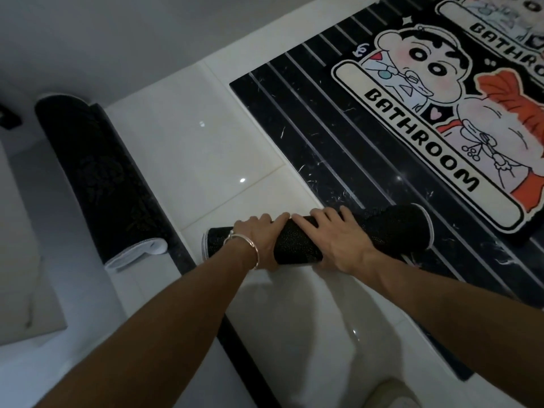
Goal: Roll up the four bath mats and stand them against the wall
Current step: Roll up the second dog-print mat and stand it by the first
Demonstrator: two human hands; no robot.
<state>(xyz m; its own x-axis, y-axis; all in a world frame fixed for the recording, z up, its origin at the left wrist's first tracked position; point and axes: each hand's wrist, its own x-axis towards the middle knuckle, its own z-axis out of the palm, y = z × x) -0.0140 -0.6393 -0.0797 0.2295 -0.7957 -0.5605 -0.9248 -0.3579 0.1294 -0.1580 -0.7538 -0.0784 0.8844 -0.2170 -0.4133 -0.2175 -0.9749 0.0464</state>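
The left hand [259,240] and right hand [334,241] both grip the rolled mat [294,244] on the floor [206,142], while 1 roll [97,178] stands against the wall [88,39] at the floor's left edge.

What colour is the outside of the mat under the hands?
Black with fine pale speckles, on the rolled mat; head view.

glossy white floor tiles [188,148], black striped marble inlay [297,113], grey wall [88,33]

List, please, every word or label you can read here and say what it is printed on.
"BATHROOM": on the near flat cartoon mat.
"BATHRO", cut off by the frame edge: on the far flat mat.
No text shows on the held rolled mat or the rolled mat by the wall.
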